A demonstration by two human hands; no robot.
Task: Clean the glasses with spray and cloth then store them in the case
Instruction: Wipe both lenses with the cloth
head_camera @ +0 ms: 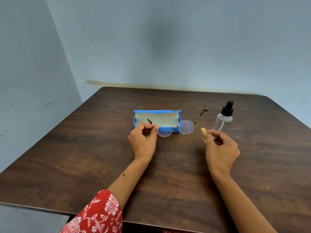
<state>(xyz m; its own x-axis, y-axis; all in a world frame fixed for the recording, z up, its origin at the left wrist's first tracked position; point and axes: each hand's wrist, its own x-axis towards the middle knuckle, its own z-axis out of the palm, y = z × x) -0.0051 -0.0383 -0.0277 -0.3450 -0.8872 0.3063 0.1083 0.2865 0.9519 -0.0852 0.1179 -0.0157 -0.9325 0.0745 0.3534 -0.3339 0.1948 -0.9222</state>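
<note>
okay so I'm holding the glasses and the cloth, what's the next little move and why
Probably bring the cloth in your right hand over to the nearer lens and start wiping. Your left hand already pinches the glasses by one temple, lifted before the open case, and the spray bottle stands untouched.

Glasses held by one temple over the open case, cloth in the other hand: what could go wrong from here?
1. The left hand pinches the glasses by one temple only; wiping pressure could twist the thin frame or make it slip.
2. The spray bottle stands just behind the right hand holding the cloth; a wide move could tip it.
3. The far temple sticks out unfolded, so it may snag the case.
</note>
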